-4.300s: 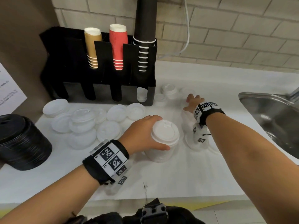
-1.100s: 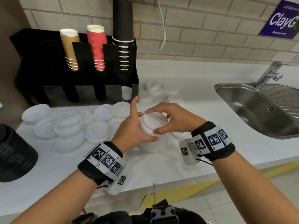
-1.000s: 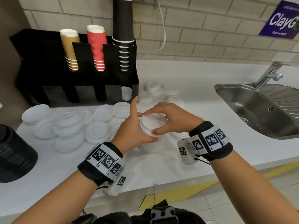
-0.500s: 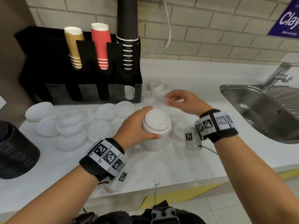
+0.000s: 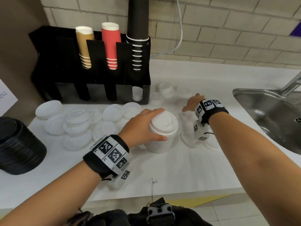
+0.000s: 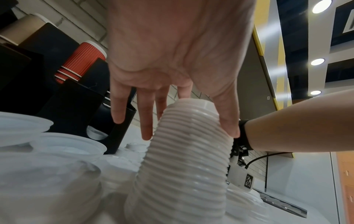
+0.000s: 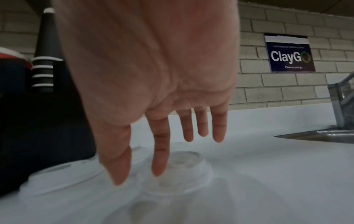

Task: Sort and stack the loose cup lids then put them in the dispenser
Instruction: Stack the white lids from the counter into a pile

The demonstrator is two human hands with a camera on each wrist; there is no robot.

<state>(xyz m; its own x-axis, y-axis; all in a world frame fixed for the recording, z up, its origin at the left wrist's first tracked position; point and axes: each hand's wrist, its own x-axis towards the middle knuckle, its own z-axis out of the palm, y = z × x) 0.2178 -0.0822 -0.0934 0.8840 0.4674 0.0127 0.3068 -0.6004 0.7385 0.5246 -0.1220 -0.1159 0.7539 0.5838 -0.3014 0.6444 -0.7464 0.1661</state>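
A tall stack of white cup lids (image 5: 158, 145) stands on the white counter, and my left hand (image 5: 160, 124) grips its top between thumb and fingers. In the left wrist view the ribbed stack (image 6: 184, 166) rises between the thumb and fingers of my left hand (image 6: 191, 133). My right hand (image 5: 190, 104) reaches back right with straight fingers and holds nothing. Its fingers (image 7: 159, 159) hang just over a small lid (image 7: 184, 165) on the counter. Loose lids (image 5: 78, 121) lie at the left, small lids (image 5: 164, 89) lie behind. The black dispenser (image 5: 65, 67) stands at the back.
Brown, red and black cup stacks stand in the dispenser; one lower slot (image 5: 137, 95) shows white lids. A stack of black lids (image 5: 17, 144) sits far left. A steel sink (image 5: 268, 115) lies at the right. Flat lids (image 5: 187, 139) lie under my right wrist.
My right hand has left the top of the lid stack and moved back and right toward the small lids. My left hand keeps its hold on the stack.
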